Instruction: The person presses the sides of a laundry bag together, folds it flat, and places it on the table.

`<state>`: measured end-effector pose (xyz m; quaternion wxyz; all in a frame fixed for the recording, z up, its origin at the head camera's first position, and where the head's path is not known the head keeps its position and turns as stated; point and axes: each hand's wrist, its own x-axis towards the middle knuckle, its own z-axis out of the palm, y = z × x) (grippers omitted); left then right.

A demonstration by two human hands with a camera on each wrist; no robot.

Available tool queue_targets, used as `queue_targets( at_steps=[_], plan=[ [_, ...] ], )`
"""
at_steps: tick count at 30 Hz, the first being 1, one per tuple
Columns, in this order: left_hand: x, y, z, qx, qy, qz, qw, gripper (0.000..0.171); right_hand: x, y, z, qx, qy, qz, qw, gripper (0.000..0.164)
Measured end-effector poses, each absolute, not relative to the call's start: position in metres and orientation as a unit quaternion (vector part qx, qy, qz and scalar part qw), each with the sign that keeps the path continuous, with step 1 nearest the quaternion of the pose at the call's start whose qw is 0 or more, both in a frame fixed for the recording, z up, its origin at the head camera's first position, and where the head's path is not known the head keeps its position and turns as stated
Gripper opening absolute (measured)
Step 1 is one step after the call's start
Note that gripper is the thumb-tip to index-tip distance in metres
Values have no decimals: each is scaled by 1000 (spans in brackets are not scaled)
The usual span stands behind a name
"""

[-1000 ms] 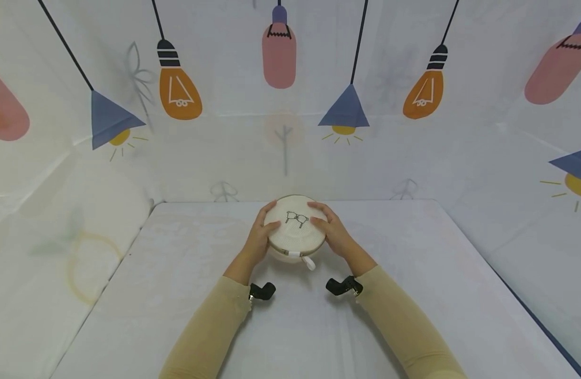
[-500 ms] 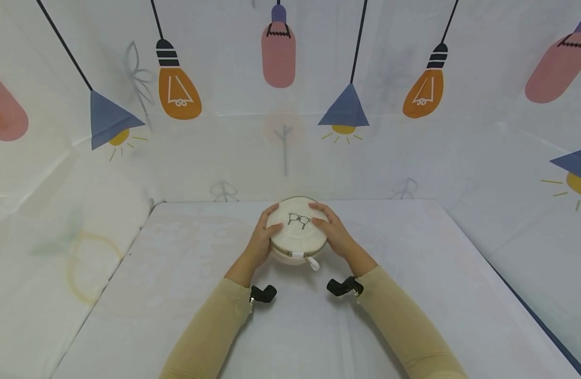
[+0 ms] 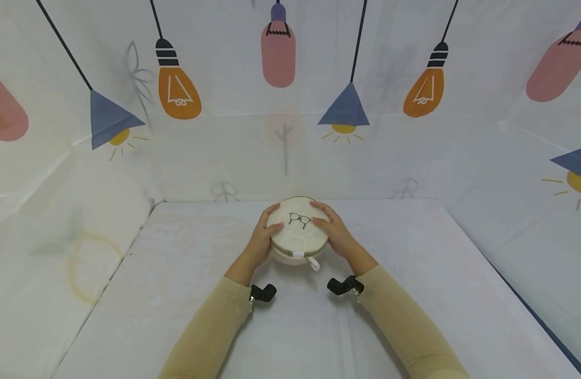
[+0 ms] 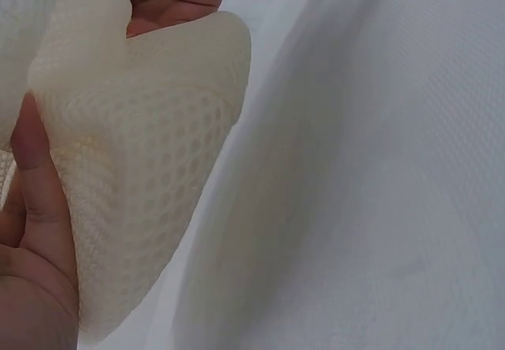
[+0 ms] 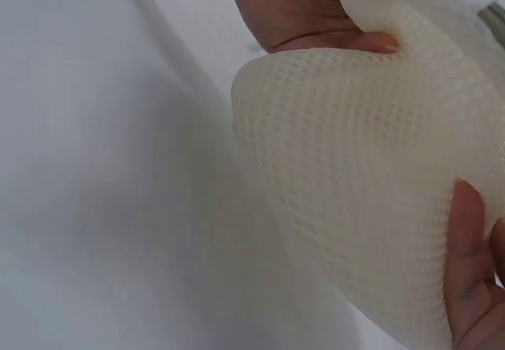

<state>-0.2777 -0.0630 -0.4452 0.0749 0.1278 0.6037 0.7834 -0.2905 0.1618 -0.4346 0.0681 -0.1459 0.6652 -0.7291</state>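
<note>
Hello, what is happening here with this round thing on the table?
A person in beige sleeves holds a round cream mesh pouch between both hands over a white table. The left hand grips its left side and the right hand its right side, fingers curled onto the top, which bears a small drawing of glasses. A white zipper pull hangs at the near edge. The wrist views show thumbs pressing into the soft mesh.

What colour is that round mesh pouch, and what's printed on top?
Cream mesh pouch with a dark eyeglasses outline; head view shows it best.
</note>
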Motion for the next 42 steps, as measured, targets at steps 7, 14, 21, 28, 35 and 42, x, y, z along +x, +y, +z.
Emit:
queue_targets(
  at_steps=[7, 14, 21, 28, 35, 42],
  plan=[
    [-277, -61, -444, 121, 602, 786, 68, 68, -289, 161, -435, -114, 632, -764, 68, 52],
    [-274, -62, -444, 116, 573, 808, 73, 71, -291, 161, -435, -97, 609, -786, 44, 53],
    [-273, -61, -446, 111, 596, 792, 67, 74, -293, 161, -437, -64, 595, -801, 27, 56],
    [-270, -60, -445, 86, 687, 718, 72, 68, -295, 159, -439, -54, 612, -789, 21, 63],
    [-270, -58, -442, 80, 646, 755, 79, 69, -295, 156, -438, -43, 637, -768, 45, 73],
    [-272, -61, -441, 67, 577, 812, 66, 70, -291, 157, -437, -47, 653, -753, 70, 72]
  ],
)
